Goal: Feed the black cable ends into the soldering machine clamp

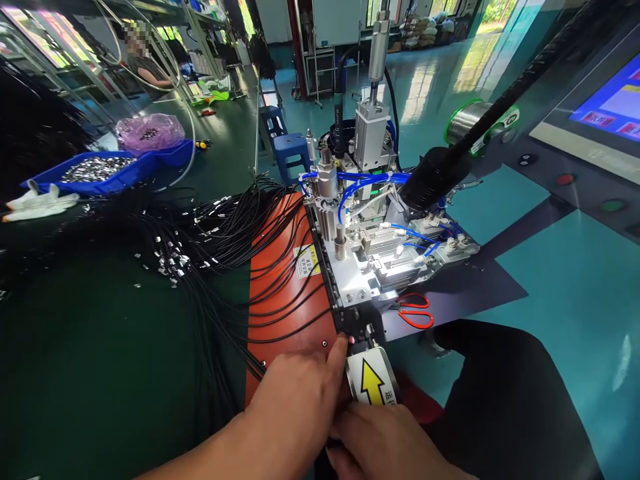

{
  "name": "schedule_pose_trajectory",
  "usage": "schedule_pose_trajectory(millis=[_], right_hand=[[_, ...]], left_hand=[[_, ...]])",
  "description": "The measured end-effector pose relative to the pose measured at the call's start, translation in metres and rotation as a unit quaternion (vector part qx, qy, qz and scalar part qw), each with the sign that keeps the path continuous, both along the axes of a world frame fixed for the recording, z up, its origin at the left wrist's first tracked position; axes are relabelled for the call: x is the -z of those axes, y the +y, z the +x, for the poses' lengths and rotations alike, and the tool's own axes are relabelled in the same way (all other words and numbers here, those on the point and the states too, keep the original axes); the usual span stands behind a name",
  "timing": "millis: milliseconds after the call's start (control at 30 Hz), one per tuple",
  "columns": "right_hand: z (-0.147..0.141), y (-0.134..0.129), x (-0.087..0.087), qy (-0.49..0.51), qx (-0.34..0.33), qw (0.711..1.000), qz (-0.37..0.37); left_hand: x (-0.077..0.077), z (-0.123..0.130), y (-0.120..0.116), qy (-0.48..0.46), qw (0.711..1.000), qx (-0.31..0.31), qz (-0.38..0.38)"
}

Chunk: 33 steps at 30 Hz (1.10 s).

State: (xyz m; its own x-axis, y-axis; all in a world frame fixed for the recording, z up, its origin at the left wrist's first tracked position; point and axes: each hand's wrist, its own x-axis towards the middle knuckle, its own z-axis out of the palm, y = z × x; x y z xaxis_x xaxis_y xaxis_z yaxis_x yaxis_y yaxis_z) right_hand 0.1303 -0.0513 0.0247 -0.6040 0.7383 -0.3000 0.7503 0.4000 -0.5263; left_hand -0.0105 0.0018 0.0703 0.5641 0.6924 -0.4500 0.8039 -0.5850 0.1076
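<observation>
While my left hand (pixel 303 393) stretches its forefinger to the near edge of the machine (pixel 370 237), the other fingers are hidden, so I cannot tell if it holds anything. My right hand (pixel 383 437) curls beside the arrow plate (pixel 373 373), its grip hidden too. Black cables (pixel 213 317) lie across the orange board (pixel 307 341).

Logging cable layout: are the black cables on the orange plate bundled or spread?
Mostly spread: the black cables cross the orange plate in separate lines, orange showing between them.
</observation>
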Motion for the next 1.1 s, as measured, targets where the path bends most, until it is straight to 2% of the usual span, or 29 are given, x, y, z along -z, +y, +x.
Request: schedule_pose_trajectory(millis=[133, 233, 333, 433, 700, 833, 967, 1100], right_hand=[[0.010, -0.001, -0.001, 0.091, 0.076, 0.993, 0.017], [0.021, 0.002, 0.001, 0.177, 0.142, 0.973, 0.030], [0.034, 0.010, -0.003, 0.226, 0.211, 0.951, -0.010], [0.046, 0.018, -0.009, 0.235, 0.255, 0.936, -0.059], [0.073, 0.021, -0.010, 0.217, 0.285, 0.924, -0.135], [0.078, 0.021, -0.009, 0.216, 0.318, 0.908, -0.167], [0.079, 0.022, -0.011, 0.244, 0.342, 0.894, -0.157], [0.076, 0.023, -0.012, 0.258, 0.338, 0.897, -0.124]], left_hand=[[0.002, -0.003, 0.000, -0.079, 0.997, -0.011, -0.014], [-0.001, -0.008, 0.001, -0.131, 0.991, -0.022, -0.036], [-0.007, -0.014, 0.004, -0.205, 0.978, -0.018, -0.041], [-0.012, -0.015, 0.008, -0.272, 0.961, -0.014, -0.043], [-0.002, -0.010, 0.008, -0.310, 0.949, -0.043, 0.016], [-0.002, -0.008, 0.006, -0.332, 0.941, -0.050, 0.045], [0.007, -0.002, 0.005, -0.335, 0.939, -0.052, 0.055], [0.023, 0.004, 0.003, -0.375, 0.925, -0.046, 0.052]])
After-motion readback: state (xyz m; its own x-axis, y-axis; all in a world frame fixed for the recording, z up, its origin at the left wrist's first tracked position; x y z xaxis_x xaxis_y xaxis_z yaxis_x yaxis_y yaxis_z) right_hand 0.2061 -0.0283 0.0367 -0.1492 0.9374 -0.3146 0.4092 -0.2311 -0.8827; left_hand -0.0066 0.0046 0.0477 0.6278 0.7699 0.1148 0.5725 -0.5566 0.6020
